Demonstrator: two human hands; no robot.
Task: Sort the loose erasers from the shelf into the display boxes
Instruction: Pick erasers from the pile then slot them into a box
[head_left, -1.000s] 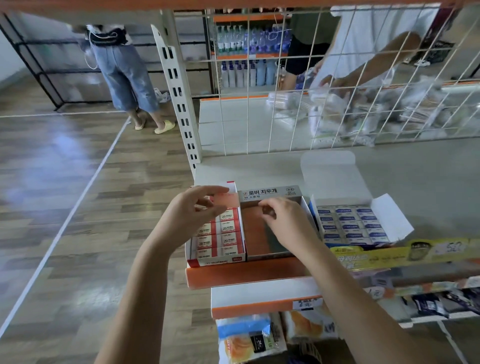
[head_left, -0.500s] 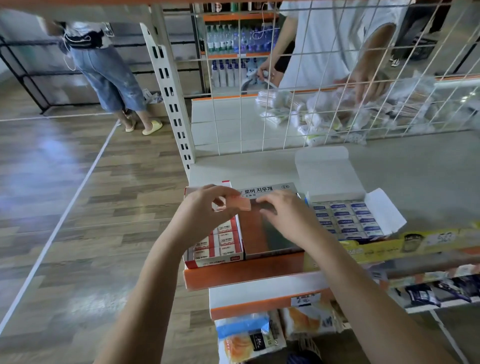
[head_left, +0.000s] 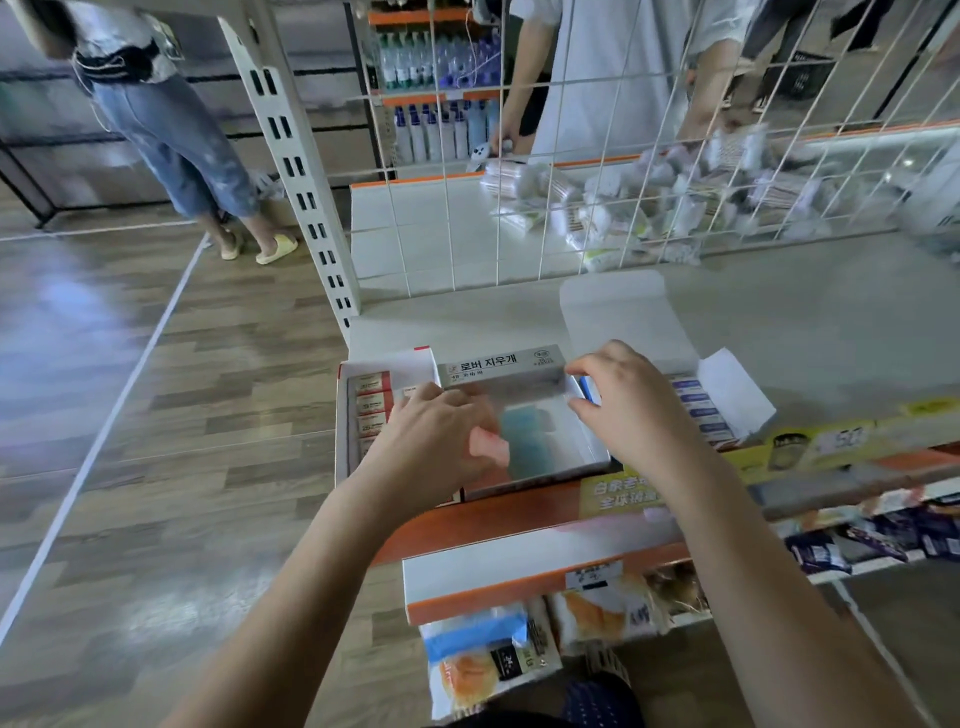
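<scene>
Just below the centre of the frame the left hand (head_left: 436, 447) holds a pink eraser (head_left: 489, 446) between curled fingers, at the left inner edge of the middle box (head_left: 545, 415). That box is open, its floor mostly bare and shiny, with a bluish patch on it that may be a reflection; I cannot tell. The right hand (head_left: 628, 410) is at the box's right wall, thumb and forefinger curled at its top corner as if steadying it, though blur keeps me from saying whether they truly pinch the card.

To the left of centre a red-and-white box (head_left: 382, 374) stands touching the middle one, with rows of red-labelled erasers (head_left: 371, 402) in it. To the right, partly behind the right hand, a third box with its white lid (head_left: 623, 317) flipped up holds blue-labelled erasers (head_left: 698, 410). All three sit on the shelf (head_left: 519, 514) near its orange front edge.

The step in hand looks like placing the pink eraser into the middle box. The next move probably calls for lowering it flat against a wall or corner, so later ones can line up beside it, while the other hand keeps the light box from sliding
</scene>
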